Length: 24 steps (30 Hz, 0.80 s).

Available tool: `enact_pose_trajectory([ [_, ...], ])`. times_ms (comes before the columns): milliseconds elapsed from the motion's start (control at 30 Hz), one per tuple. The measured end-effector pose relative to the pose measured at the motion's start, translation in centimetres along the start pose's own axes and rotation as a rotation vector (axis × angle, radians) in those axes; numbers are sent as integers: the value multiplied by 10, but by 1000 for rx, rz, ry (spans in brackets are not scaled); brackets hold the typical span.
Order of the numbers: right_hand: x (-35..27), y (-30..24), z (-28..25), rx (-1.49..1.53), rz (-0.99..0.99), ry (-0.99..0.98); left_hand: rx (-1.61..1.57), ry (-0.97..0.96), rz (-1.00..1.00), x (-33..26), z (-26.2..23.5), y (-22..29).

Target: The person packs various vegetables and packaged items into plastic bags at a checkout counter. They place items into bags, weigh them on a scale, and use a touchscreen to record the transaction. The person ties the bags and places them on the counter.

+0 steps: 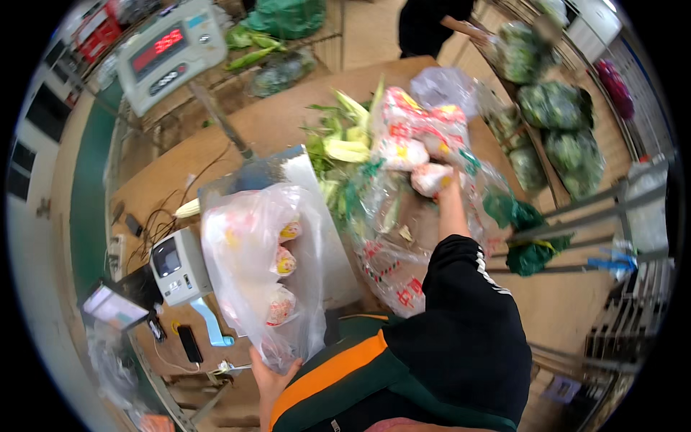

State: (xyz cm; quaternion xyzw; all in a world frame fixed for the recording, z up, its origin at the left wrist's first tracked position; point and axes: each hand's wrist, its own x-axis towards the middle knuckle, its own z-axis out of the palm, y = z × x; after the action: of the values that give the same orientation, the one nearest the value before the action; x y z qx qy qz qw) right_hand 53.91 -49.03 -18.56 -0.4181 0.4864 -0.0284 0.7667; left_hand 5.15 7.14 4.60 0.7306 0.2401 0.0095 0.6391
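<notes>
A large clear plastic bag (248,259) lies on the metal scale platform (335,266), with several round bundles in red-and-yellow printed wrap inside. At the bag's lower edge, my left hand (272,376) is closed on the plastic, its fingers partly hidden. My right arm stretches forward across the table. My right hand (450,184) is closed on a wrapped bundle (430,180) in the same printed film; its fingers are partly hidden. Beyond it lie more wrapped bundles (403,153), amid a spread, red-printed clear bag (392,270).
Corn husks and leaves (345,147) lie left of the bundles. The scale display (171,54) stands on a pole. A label printer (176,266), a black phone (189,343) and cables are on the left. Bagged greens (554,108) and another person (435,25) are at the far right.
</notes>
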Motion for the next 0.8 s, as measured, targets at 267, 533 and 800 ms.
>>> enact_pose_trajectory([
  [267, -60, 73, 23, 251, -153, -324, 205, 71, 241, -11, 20, 26],
  [533, -366, 120, 9, -687, -298, -1326, 261, 110, 460, 16, 25, 74],
  [800, -562, 230, 175, -1483, -1500, -1738, 447, -172, 734, 16, 30, 110],
])
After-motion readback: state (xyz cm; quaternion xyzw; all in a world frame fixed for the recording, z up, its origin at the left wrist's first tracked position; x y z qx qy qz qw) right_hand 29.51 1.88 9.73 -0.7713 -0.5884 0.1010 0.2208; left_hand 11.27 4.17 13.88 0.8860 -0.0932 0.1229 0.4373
